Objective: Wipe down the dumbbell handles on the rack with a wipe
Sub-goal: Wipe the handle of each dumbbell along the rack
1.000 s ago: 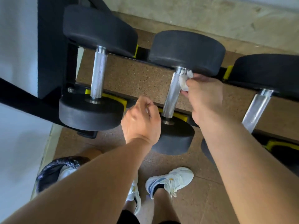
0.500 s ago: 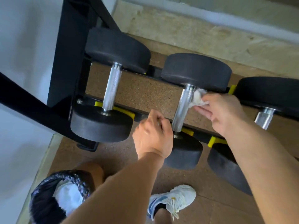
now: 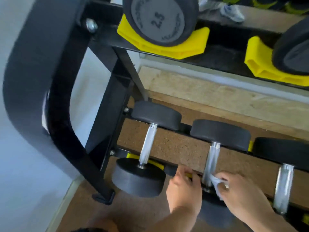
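Observation:
Three black dumbbells lie on the rack's lower tier, each with a silver handle. My right hand [image 3: 240, 196] pinches a white wipe [image 3: 216, 185] against the lower end of the middle dumbbell's handle [image 3: 211, 162]. My left hand [image 3: 184, 190] sits just left of that handle with curled fingers, next to the near rail; whether it grips anything is not clear. The left dumbbell's handle [image 3: 148, 145] and the right dumbbell's handle [image 3: 283, 188] are bare.
The black rack frame [image 3: 50, 104] curves down at the left to a foot on the brown speckled floor. The upper tier holds a "2.5" dumbbell [image 3: 160, 19] in a yellow cradle [image 3: 165, 44], and a second one at the right edge. A pale wall stands behind.
My view has tilted up, bringing the upper tier into sight. My right hand slid the wipe down the middle handle from its far end to its near end. My left hand stayed beside it.

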Demonstrator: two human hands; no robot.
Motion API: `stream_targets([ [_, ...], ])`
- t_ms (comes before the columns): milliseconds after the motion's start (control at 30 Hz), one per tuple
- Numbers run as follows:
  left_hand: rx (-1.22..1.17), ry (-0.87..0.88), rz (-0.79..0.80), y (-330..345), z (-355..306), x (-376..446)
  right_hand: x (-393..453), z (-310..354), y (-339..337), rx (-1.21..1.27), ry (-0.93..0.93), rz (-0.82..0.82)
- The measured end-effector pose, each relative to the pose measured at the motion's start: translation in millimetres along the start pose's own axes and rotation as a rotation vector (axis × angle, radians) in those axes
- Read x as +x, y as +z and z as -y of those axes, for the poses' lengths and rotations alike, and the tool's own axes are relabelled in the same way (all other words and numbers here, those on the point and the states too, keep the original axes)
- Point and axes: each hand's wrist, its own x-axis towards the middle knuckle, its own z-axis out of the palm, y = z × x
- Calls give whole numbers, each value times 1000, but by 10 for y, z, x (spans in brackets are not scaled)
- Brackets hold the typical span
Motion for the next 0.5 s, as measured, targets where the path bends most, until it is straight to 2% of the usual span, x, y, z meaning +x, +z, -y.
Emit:
stream_targets([
  [67,10,97,-36,-285,32,-31,-78,231,-7,23,-27,-115],
  [133,71,206,-130,-614,116,-14,-131,490,71,160,-90,-188],
  [233,167,290,-335,-1024,299,180,-157,866,200,357,-142,-142],
  [300,199,295,-440,-1166,432,356,-135,1091,235,458,-127,-100],
  [400,234,244,-480,-1227,560,551,-29,1322,262,573,-76,-98],
  [500,252,208,-499,-1196,579,614,132,1475,284,677,-25,-200],
])
